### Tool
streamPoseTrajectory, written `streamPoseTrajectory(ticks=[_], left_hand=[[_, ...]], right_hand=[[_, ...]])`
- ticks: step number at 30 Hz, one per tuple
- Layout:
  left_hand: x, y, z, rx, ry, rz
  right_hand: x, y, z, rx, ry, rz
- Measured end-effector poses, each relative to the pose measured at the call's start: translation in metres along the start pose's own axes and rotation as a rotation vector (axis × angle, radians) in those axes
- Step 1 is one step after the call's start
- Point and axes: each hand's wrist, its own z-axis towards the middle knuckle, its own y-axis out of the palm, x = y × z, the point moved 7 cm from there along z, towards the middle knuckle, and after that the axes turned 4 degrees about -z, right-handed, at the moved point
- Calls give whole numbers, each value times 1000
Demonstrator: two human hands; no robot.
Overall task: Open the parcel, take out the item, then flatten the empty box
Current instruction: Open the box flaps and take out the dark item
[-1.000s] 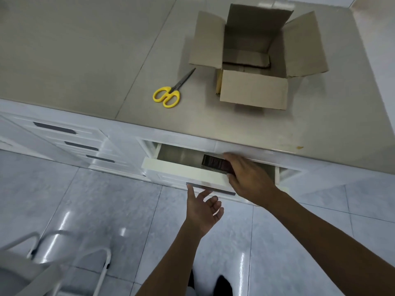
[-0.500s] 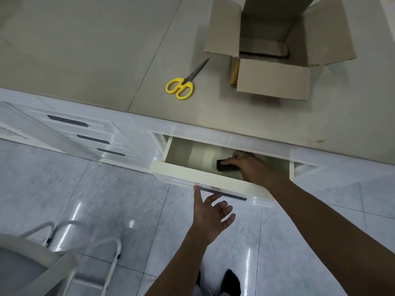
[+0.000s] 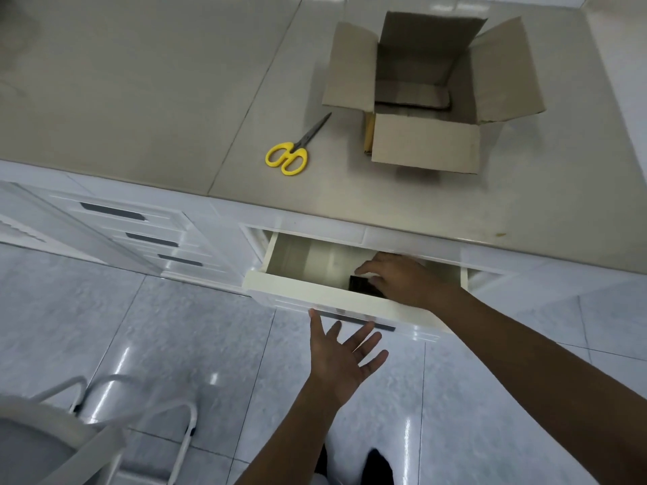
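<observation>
The cardboard box (image 3: 425, 143) stands open on the counter at the upper right, all flaps spread, with only a loose cardboard piece inside. Below the counter edge a white drawer (image 3: 315, 297) is pulled out. My right hand (image 3: 408, 280) reaches into it and rests on a small dark item (image 3: 360, 284), fingers over its top; the item is partly hidden by the hand and the drawer front. My left hand (image 3: 345, 360) hovers just below the drawer front, palm up, fingers spread, holding nothing.
Yellow-handled scissors (image 3: 292, 150) lie on the counter left of the box. More closed drawers (image 3: 140, 227) sit to the left. A white chair (image 3: 70, 435) stands at the lower left on the glossy tiled floor.
My right hand went from the drawer's rim down inside with the dark item. The drawer is pulled further out. My left hand stays below the drawer front, fingers spreading wider.
</observation>
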Motion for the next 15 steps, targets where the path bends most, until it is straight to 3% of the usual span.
streamPoseTrajectory(ticks=[2, 4, 6, 9, 11, 15], left_hand=[[-2, 8, -9, -1, 29, -48], [-4, 20, -20, -41, 49, -85], [-6, 36, -31, -78, 64, -99], [-8, 51, -44, -74, 61, -108], [-7, 55, -48, -51, 61, -108], [-7, 63, -54, -7, 86, -97]], right_hand=[[-31, -31, -14, 140, -136, -157], [-61, -69, -33, 394, -259, -277], [-79, -103, -51, 624, -282, -288], [-91, -122, -70, 767, -238, -390], [-84, -123, -74, 769, -145, -420], [-46, -118, -77, 420, 107, -346]])
